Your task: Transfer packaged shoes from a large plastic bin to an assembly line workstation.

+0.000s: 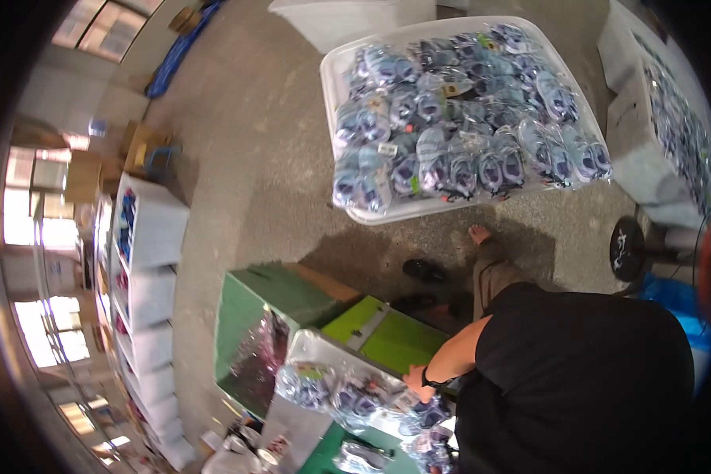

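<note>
My left hand (415, 378), with a black band at the wrist, reaches over the near edge of a table. Its small, partly curled fingers look slightly apart, beside bagged pale blue shoes (426, 415). I cannot make out anything held in them. More clear-bagged shoes (355, 399) lie to its left, in and around a white tray (304, 345). One separate bag (362, 457) lies on a green surface (324, 457). My right hand does not show; a reddish blur at the right edge is too unclear to name.
A large white tub (371, 215) heaped with bagged shoes stands ahead. Beside the table are a green open box (241, 296) with crumpled clear wrapping and a lime-green panel (407, 340). White shelving (150, 296) lines the left; another full tub (636, 150) stands right. Black sandals (424, 270) lie on the floor.
</note>
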Available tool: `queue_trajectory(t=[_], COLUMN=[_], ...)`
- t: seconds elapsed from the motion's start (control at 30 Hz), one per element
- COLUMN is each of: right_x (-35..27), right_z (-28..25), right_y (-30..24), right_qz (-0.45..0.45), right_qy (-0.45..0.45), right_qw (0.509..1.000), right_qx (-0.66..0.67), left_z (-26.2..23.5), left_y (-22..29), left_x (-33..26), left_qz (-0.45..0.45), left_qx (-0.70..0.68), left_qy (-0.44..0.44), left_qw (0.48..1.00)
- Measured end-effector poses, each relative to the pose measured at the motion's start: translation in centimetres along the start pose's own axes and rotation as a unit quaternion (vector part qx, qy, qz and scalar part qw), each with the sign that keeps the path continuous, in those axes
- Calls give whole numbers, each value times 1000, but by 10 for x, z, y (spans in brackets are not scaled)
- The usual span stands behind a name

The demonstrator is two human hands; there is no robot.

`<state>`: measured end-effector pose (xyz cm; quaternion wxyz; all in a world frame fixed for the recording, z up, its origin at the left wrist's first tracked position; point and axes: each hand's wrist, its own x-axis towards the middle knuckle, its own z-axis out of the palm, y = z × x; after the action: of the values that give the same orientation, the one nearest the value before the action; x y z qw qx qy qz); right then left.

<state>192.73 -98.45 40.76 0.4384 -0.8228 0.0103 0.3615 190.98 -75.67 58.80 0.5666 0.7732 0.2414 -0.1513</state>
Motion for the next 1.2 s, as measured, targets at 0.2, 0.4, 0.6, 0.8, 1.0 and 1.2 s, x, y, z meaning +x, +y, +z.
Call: queue_trajectory(t=[0.2,0.4,0.6,0.8,1.0,1.2], right_x=[-25,-123,-306,-457,-544,-484], right_z=[-37,-175,-333,-369,-375,-348], right_y=[74,165,326,447,480,573], right_qz=[-116,-182,-74,0,75,179], right_qy=[-108,4,241,553,624,600], right_qw=[981,978,931,694,566,687], right_qx=[113,98,263,462,533,369], left_z=[104,190,321,593,748,816], left_y=[48,65,83,186,208,147], left_x=[6,-15,-47,-78,-110,-49], left_qz=[127,215,270,206,206,463], left_qx=[161,285,198,18,89,301], left_qy=[-61,-119,-215,-469,-552,-377], left_qw=[977,926,917,859,803,744])
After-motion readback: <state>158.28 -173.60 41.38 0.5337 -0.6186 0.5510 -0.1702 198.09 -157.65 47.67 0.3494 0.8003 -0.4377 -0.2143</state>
